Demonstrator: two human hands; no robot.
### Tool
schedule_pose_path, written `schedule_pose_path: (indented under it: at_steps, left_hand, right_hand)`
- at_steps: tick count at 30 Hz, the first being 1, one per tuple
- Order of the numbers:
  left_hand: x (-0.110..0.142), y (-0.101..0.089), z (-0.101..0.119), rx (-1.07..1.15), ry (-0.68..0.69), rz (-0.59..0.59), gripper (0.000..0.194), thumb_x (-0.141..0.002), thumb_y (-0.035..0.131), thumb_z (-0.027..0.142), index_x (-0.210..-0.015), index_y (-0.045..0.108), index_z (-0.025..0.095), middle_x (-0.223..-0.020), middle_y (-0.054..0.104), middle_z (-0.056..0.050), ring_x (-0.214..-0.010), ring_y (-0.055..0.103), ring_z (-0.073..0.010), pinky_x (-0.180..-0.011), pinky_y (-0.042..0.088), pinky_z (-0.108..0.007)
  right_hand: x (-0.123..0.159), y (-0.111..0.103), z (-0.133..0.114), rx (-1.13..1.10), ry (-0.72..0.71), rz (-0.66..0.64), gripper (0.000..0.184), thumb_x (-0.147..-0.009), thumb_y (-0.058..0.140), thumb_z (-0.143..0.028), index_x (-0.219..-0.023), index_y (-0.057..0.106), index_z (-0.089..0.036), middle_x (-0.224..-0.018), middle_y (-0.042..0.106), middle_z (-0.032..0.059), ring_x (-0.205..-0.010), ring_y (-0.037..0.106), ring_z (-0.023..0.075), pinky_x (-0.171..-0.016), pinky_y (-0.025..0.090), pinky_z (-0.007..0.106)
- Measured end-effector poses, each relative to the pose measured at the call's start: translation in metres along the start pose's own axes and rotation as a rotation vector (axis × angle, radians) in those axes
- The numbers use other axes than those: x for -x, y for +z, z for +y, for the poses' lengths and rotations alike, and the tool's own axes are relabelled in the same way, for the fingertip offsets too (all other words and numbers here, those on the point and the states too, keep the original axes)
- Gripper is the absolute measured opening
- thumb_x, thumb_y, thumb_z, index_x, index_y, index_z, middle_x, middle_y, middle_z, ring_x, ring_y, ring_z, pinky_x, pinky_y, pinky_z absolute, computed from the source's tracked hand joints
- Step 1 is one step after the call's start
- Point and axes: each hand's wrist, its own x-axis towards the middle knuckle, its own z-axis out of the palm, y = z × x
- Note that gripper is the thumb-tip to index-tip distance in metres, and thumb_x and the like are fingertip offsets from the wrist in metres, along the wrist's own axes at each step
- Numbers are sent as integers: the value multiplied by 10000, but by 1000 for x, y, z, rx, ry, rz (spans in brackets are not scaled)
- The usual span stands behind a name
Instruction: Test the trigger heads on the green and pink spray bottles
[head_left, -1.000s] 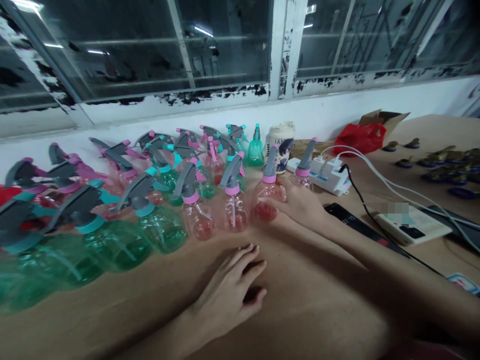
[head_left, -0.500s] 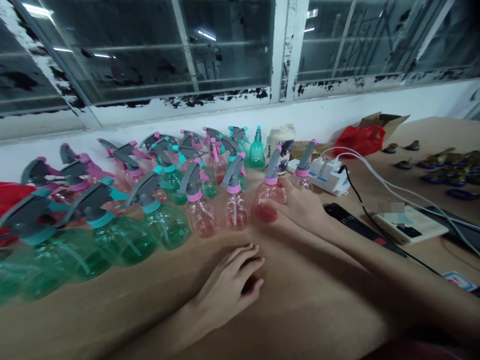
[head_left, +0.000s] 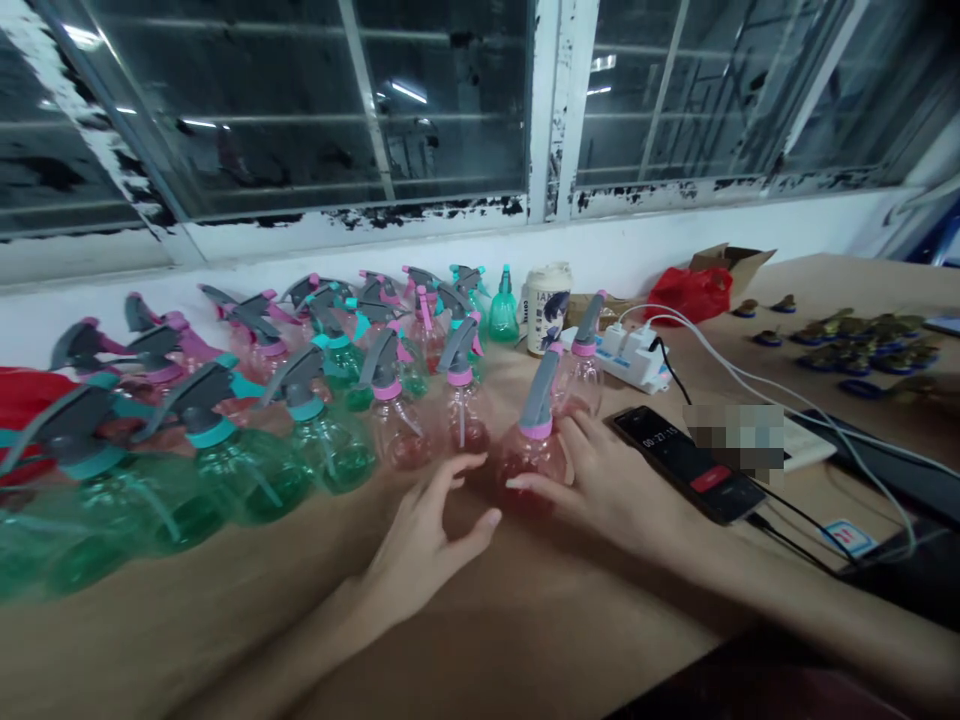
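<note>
Moved since the earlier frame: one pink-collared spray bottle [head_left: 529, 462], brought nearer the person and farther from the coffee cup [head_left: 546, 312]; left hand [head_left: 420, 545], nearer that bottle, thumb and fingers spread wider.

Right hand [head_left: 619, 485]: closed about the bottle's body, thumb across the front. Bottle upright, in front of the coffee cup; clear pink plastic, deeper red low down, fill level hidden by the thumb.

Left hand: a wide, unclosed curve, holding nothing; in front of the coffee cup and to its left.

Second pink-collared bottle [head_left: 581, 378]: upright, just in front of the coffee cup, to its right; contents unclear.

Green spray bottle [head_left: 331, 452]: in the near row, left of the coffee cup; dip tube and darker green liquid low inside.

Coffee cup: pale, printed, lidded; contents hidden.

Red plastic bag [head_left: 694, 295]: right of the coffee cup; contents not visible.
</note>
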Motion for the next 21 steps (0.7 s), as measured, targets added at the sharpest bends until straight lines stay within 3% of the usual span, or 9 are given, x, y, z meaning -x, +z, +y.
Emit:
schedule_pose_path:
  at_steps: [5, 7, 9, 12, 15, 18, 21]
  left_hand:
    - [-3, -19, 24, 89, 42, -13, 716, -775, 651, 388, -1366, 263, 284, -1441, 374, -68, -1300, 377, -259, -1077, 319, -465]
    - [-2, -24, 33, 118, 69, -11, 751, -760, 671, 364, -1378, 248, 305, -1436, 383, -57, -1281, 403, -260, -1059, 344, -467]
    - [1, -28, 39, 162, 90, 0, 709, -766, 665, 340, -1362, 281, 312, -1348, 485, -61, -1153, 530, -257, -968, 439, -462]
    - [6, -29, 40, 176, 127, 80, 469, -793, 625, 311, -1230, 460, 268, -1136, 620, -55, -949, 630, -235, -867, 500, -446]
    - [11, -31, 35, 144, 150, 205, 269, -818, 565, 274, -1083, 564, 226, -1093, 631, -65, -987, 612, -241, -916, 465, -463]
    - [14, -35, 27, 172, 142, 248, 280, -805, 524, 217, -1082, 559, 222, -1096, 624, -68, -1027, 594, -234, -962, 433, -457]
    - [16, -40, 20, 200, 146, 255, 274, -776, 500, 179, -1037, 563, 232, -1021, 634, -47, -940, 620, -206, -913, 470, -413]
  right_hand:
    - [18, -9, -34, -54, -91, -79, 702, -796, 293, -735, -1015, 559, -124, -895, 615, 125, -690, 625, 265, -531, 501, 399]
    - [22, -8, -47, -112, -114, -72, 721, -745, 340, -773, -1027, 555, -145, -893, 608, 101, -683, 620, 249, -522, 501, 384]
    - [25, -5, -59, -167, -138, -58, 725, -703, 389, -790, -1033, 556, -166, -930, 605, 95, -746, 623, 252, -541, 511, 375]
    - [24, 3, -77, -277, -214, -28, 705, -683, 455, -773, -1034, 557, -170, -975, 601, 99, -886, 596, 268, -682, 523, 408]
    - [19, 13, -89, -405, -282, -17, 689, -694, 500, -738, -1023, 544, -134, -964, 605, 113, -919, 565, 273, -805, 485, 452]
    - [11, 26, -92, -522, -331, -59, 709, -687, 542, -714, -1069, 512, -118, -1010, 604, 125, -931, 556, 274, -839, 466, 457]
    - [5, 41, -79, -656, -435, -120, 722, -725, 492, -713, -1131, 489, -116, -1032, 604, 128, -926, 564, 246, -848, 461, 426]
